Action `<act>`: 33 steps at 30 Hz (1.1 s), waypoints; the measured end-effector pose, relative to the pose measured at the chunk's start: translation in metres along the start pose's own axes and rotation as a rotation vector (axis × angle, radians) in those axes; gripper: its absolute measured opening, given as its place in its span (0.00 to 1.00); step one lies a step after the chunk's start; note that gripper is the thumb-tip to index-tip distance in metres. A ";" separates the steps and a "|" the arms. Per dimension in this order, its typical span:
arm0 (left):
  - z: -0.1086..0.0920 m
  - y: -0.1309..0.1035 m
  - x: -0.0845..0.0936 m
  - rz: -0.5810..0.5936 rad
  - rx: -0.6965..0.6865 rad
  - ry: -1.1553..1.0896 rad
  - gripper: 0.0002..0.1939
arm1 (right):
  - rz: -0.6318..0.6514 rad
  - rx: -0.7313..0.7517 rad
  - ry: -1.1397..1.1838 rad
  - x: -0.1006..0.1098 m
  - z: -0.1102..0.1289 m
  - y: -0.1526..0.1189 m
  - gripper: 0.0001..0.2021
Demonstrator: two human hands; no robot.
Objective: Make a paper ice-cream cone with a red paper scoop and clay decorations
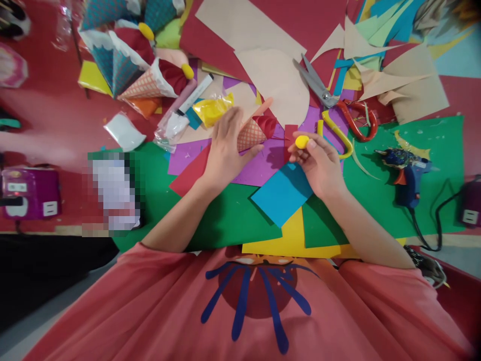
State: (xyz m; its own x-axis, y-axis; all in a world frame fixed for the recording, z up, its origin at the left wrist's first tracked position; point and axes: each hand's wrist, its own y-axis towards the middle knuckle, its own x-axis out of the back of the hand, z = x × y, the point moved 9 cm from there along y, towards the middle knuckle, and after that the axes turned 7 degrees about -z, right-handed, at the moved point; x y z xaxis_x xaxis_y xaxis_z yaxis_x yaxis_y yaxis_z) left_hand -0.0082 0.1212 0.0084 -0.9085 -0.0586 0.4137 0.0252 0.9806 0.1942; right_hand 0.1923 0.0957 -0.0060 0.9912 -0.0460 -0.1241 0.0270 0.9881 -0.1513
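- Counter (pixel 41 113), red, one; its surface largely overlaid with coloured sheets and offcuts.
- Green sheet (pixel 240 215), one, spread along the edge of the counter nearest the person.
- Purple sheet (pixel 259 170), one, lying on the green sheet, between and beneath the two hands.
- Patterned cones (pixel 128 70), group, upper left; blue and orange checks, white scalloped rims, some with red filling and yellow tips.
- Scissors (pixel 327 99), one pair, beyond the right hand; steel blades parted, red at the handles.
- Left hand (pixel 223 150), back uppermost, thumb spread wide of the fingers, set at the narrow end of a checked cone; whether it grips the cone cannot be told.
- Right hand (pixel 321 168), fingers curled, thumb and fingertips narrowed about a yellow oval piece.
- Blue sheet (pixel 281 198), one, lying askew just below the right hand.
- Glue gun (pixel 409 178), blue with orange trigger, corded, on the green sheet, well to the right.
- Checked cone (pixel 251 138), one, orange, red filling at its wide end, lying on its side over the purple sheet.
- Yellow packet (pixel 213 109), one, clear wrapping, just beyond the left hand.
- Yellow oval piece (pixel 302 142), one, held in the right hand, raised above the papers.
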 end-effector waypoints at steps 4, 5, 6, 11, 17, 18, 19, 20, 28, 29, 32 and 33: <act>0.001 -0.001 -0.005 0.018 -0.030 0.057 0.23 | -0.070 -0.093 0.122 0.001 -0.005 0.002 0.25; -0.003 -0.002 -0.004 0.011 -0.046 0.062 0.22 | -0.079 -0.104 0.146 0.002 -0.006 0.002 0.24; -0.009 -0.003 -0.002 -0.004 -0.066 0.058 0.22 | -0.086 -0.113 0.165 0.002 -0.007 0.003 0.23; -0.026 -0.015 -0.008 0.022 0.039 -0.306 0.26 | -0.097 -0.105 0.156 0.010 -0.004 0.006 0.18; -0.034 -0.063 -0.065 0.394 0.498 -0.682 0.35 | -0.038 0.024 -0.022 0.015 0.000 0.008 0.19; -0.037 -0.070 -0.070 0.425 0.538 -0.723 0.32 | -0.024 0.035 -0.041 0.014 -0.001 0.008 0.19; -0.039 -0.076 -0.074 0.439 0.563 -0.753 0.30 | -0.013 0.045 -0.053 0.013 -0.001 0.008 0.19; -0.040 -0.080 -0.077 0.441 0.582 -0.768 0.29 | -0.001 0.055 -0.060 0.012 -0.002 0.007 0.18; -0.027 -0.090 -0.079 0.374 0.680 -0.721 0.35 | 0.057 0.103 -0.123 0.004 0.002 0.004 0.19; -0.026 -0.090 -0.079 0.369 0.679 -0.719 0.34 | 0.044 0.089 -0.096 0.005 0.002 0.004 0.18; -0.025 -0.091 -0.081 0.366 0.665 -0.749 0.30 | 0.038 0.060 -0.004 0.002 0.004 0.003 0.16; -0.026 -0.092 -0.082 0.367 0.654 -0.783 0.29 | 0.046 0.048 0.027 0.000 0.004 0.002 0.15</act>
State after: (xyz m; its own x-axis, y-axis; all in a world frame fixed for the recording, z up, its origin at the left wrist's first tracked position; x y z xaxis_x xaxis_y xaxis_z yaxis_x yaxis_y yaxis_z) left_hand 0.0750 0.0312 -0.0207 -0.9107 0.1669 -0.3780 0.3335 0.8370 -0.4339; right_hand 0.1932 0.0985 -0.0023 0.9876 -0.0034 -0.1568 -0.0121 0.9951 -0.0978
